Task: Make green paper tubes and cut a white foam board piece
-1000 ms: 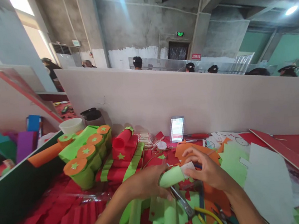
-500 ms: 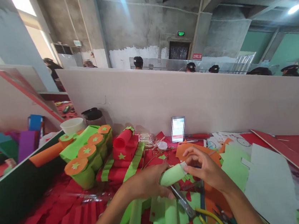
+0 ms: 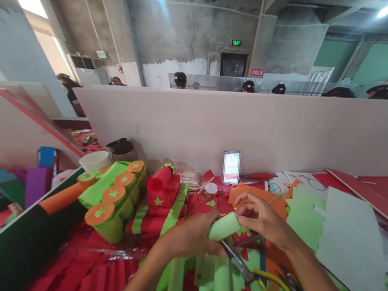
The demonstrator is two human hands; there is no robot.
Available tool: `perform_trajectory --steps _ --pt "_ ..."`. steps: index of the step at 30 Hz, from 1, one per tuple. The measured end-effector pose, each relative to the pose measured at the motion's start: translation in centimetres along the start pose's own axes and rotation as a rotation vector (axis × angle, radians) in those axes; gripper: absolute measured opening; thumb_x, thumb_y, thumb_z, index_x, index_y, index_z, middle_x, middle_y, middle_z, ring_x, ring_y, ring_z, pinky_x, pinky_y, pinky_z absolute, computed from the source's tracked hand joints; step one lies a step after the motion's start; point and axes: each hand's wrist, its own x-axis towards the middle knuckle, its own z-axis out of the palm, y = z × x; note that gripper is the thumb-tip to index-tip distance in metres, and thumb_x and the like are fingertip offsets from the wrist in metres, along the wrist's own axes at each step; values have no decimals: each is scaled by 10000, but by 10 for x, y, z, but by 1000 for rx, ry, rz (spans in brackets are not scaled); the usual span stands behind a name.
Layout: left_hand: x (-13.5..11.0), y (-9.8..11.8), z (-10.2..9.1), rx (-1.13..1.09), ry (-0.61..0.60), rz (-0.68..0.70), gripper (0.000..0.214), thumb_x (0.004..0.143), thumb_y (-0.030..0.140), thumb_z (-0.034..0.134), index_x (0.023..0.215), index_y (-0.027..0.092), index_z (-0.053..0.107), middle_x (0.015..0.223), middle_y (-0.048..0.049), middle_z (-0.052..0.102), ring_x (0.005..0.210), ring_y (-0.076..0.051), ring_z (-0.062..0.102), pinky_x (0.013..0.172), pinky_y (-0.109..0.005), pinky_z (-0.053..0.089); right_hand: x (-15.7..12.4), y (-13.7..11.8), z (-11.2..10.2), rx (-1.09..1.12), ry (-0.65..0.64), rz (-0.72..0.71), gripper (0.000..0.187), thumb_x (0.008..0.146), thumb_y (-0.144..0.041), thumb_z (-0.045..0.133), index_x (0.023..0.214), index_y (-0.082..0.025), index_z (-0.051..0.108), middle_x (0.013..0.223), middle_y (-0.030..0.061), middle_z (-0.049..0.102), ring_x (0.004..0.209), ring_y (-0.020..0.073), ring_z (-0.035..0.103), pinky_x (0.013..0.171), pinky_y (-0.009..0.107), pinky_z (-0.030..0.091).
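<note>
A short pale green paper tube (image 3: 224, 226) is in my left hand (image 3: 199, 235), which wraps round its left part from behind and below. The thumb and curled fingers of my right hand (image 3: 260, 215) pinch the tube's right end. Just beneath the tube lie scissors (image 3: 240, 264) with yellow handles, blades pointing up toward my left hand. More light green paper rolls (image 3: 221, 285) lie below, near the bottom edge. What the left fingers do behind the tube is hidden.
Orange-topped green paper cylinders (image 3: 112, 194) and a red paper model (image 3: 164, 193) with green strips stand at left. A lit phone (image 3: 231, 167) leans on the white partition (image 3: 178, 128). Green card sheets (image 3: 305, 219) lie at right, red folded paper (image 3: 98, 289) at lower left.
The tube has turned slightly in my hands, and the whitish edge at its right end no longer shows. My right fingers have shifted a little left along that end.
</note>
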Motion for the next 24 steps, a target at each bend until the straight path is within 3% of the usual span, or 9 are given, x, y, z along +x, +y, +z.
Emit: perform_trajectory --steps 6,11,24 --pt "0 1 0 28 -9 -9 525 660 419 788 1104 211 601 1008 -50 677 873 -257 622 655 -275 430 1 1 4 25 -9 9 256 780 -228 694 996 -221 557 701 -48 575 602 108 479 558 221 339" --pt "0 2 0 16 -17 13 558 672 367 778 1175 218 590 1049 -59 681 884 -261 626 683 -289 441 0 -5 1 6 -14 62 300 794 -300 701 1056 -225 577 721 -31 604 611 118 490 553 225 346" --pt "-1 6 0 48 5 3 523 669 428 774 1121 221 614 1013 -64 675 885 -272 612 666 -282 443 0 -2 1 -15 4 47 278 781 -240 679 1047 -222 599 734 -31 586 640 121 501 571 227 366"
